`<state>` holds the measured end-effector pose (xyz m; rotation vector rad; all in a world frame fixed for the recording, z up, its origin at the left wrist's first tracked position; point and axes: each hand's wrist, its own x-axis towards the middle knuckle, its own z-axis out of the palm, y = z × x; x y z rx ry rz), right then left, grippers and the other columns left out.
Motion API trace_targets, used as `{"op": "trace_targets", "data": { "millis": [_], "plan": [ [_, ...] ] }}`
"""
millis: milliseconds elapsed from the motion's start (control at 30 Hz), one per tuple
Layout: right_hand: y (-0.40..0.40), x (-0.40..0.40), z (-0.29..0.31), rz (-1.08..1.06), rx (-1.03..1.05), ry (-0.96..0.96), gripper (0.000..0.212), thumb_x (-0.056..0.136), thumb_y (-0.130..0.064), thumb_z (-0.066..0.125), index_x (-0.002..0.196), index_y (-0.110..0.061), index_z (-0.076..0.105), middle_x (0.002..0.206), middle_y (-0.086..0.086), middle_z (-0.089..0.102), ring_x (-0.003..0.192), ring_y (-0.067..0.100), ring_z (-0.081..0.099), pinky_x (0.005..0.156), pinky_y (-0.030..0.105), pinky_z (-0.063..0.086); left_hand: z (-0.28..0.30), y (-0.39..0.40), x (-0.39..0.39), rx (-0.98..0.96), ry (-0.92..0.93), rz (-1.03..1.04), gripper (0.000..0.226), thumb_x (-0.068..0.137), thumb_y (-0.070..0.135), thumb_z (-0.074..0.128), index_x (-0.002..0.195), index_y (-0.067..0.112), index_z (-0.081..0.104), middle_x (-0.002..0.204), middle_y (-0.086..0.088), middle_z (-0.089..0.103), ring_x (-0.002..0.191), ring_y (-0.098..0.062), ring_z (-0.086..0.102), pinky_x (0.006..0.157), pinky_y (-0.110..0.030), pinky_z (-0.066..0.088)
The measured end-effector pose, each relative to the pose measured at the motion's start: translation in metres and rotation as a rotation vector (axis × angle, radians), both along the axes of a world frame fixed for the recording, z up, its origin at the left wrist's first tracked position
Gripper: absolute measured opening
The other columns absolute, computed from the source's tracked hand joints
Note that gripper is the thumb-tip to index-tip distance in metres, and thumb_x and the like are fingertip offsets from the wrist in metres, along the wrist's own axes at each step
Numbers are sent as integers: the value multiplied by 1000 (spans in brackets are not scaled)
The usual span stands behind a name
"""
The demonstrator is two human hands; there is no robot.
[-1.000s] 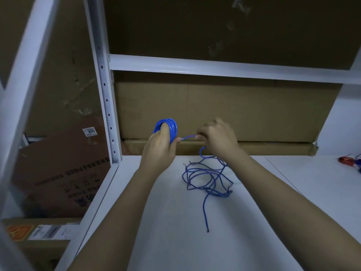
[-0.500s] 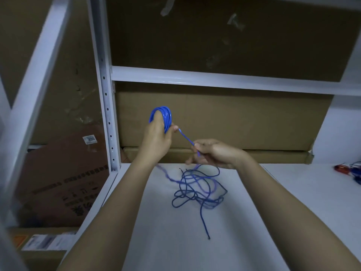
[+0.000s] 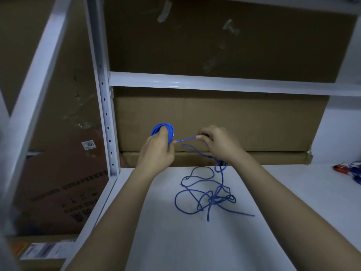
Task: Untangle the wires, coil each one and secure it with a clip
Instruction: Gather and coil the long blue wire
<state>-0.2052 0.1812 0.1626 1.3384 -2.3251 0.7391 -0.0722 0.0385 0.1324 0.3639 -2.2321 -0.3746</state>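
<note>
A blue wire is partly wound into a small coil (image 3: pixel 163 131) that my left hand (image 3: pixel 157 151) grips, raised above the white table (image 3: pixel 166 241). A short taut stretch of the wire runs from the coil to my right hand (image 3: pixel 216 142), which pinches it at the same height. From the right hand the wire drops to a loose tangle (image 3: pixel 207 194) lying on the table between my forearms, with a free end pointing toward me. No clip is visible.
A white metal shelf post (image 3: pixel 106 124) and crossbar (image 3: pixel 214 84) frame the table's back left. Cardboard boxes (image 3: pixel 214 122) stand behind the table. More wires, red and blue (image 3: pixel 349 170), lie at the far right edge.
My right hand rose from low over the tangle to level with the coil, pulling the wire taut. The tangle shifted and spread on the table.
</note>
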Motion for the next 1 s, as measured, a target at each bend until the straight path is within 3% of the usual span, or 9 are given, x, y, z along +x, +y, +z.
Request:
{"op": "trace_targets", "data": {
  "millis": [67,133,300,400,533,667,767,900,1000],
  "plan": [
    [-9,1,-7,51,-106,-113,20,97,-25,53,87,-13,66,82,2,58,78,18,50,69,31,40,-5,4,1,59,1,-50,30,94,24,55,79,14,31,59,4,36,51,-12,35,47,-29,21],
    [-11,4,-9,171,-166,-355,23,98,-17,51,79,-9,62,71,3,54,65,12,45,60,20,35,-9,3,2,64,29,-62,34,95,28,55,77,13,30,58,5,33,51,-12,32,48,-31,20],
    [-1,0,-22,503,166,-1046,28,103,-17,37,83,-9,55,48,-6,37,43,5,26,47,23,16,-10,-14,6,-94,-10,5,33,93,27,61,79,11,36,59,6,34,51,-14,34,49,-32,26],
    [0,1,-19,549,167,-1177,31,103,-22,34,80,-9,50,45,-8,29,40,3,17,43,21,9,-9,-15,5,-153,-27,-4,31,93,27,61,80,11,38,61,8,35,55,-18,36,52,-33,29],
    [7,-3,-4,519,92,-1070,37,104,-24,34,71,-11,45,43,-5,27,39,7,18,42,23,15,-19,-14,9,-121,-52,-142,33,95,27,56,75,13,34,60,4,34,53,-14,32,51,-32,23],
    [11,1,5,379,313,-655,43,104,-32,36,65,-17,45,48,-2,37,48,15,28,50,30,25,-36,-11,10,38,-143,-225,30,90,23,60,73,10,39,58,3,36,53,-14,33,53,-33,30],
    [9,6,9,296,358,-398,41,102,-35,40,65,-19,48,51,-8,37,47,7,31,50,22,29,-45,-8,9,241,-228,-307,33,88,32,64,73,8,48,55,9,37,51,-9,35,51,-25,29],
    [3,6,-2,282,118,-224,37,95,-31,56,65,-10,55,64,4,55,59,12,44,59,26,34,-45,2,11,547,-200,-499,25,93,26,61,72,12,56,56,4,41,52,-11,38,54,-26,32],
    [-3,2,-19,261,-110,-160,44,85,-37,68,62,-4,49,54,-3,40,54,11,34,56,31,31,-44,8,21,746,-194,-673,29,94,21,58,69,8,50,50,2,49,48,-11,41,53,-21,36]
  ]
}}
